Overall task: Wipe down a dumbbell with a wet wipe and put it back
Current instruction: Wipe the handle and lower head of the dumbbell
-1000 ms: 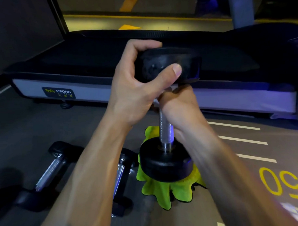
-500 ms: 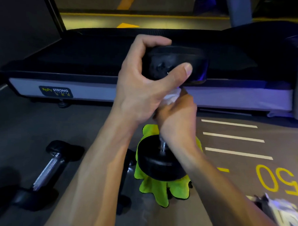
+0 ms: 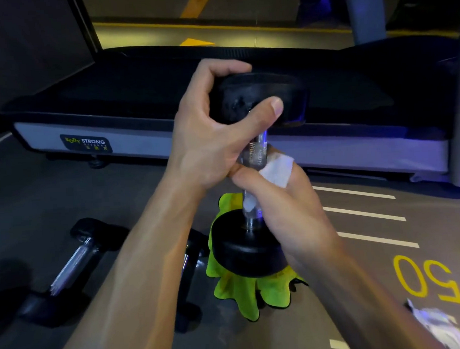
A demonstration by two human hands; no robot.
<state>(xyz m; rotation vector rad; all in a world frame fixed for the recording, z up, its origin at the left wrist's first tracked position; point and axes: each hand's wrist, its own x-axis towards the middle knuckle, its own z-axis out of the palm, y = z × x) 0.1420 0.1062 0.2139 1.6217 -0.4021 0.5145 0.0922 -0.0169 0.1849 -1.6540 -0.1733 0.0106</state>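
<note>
So the black round-headed dumbbell with the knurled chrome handle [image 3: 252, 157] is held upright in mid-air, about centre of the view, its lower head hanging over a bright lime-green microfibre cloth [image 3: 244, 292] bunched on the floor. Left hand [image 3: 214, 138] is clamped over the top head, fingers curled round the far side and thumb across the near face. Right hand [image 3: 285, 198] is wrapped round the handle lower down, with a small white wet wipe [image 3: 277, 171] pinched between it and the metal; a corner of the wipe sticks out above the fingers.

Room-wise: the long grey-edged treadmill deck with a black belt [image 3: 143, 141] runs right across the far side, close behind the top head. The dark rubber gym floor [image 3: 40, 198] is open on the near left up to two more black dumbbells lying down: one [image 3: 69, 263] well off to the left, the other [image 3: 187, 258] mostly hidden behind the left forearm, just beside the cloth. On the right there are four white painted floor stripes [image 3: 362, 214] and a yellow painted "50" [image 3: 428, 279]. Something crumpled and white-ish [image 3: 435, 323] sits at the near right edge, can't tell what.

Count: three dumbbells, one wipe, one cloth.
</note>
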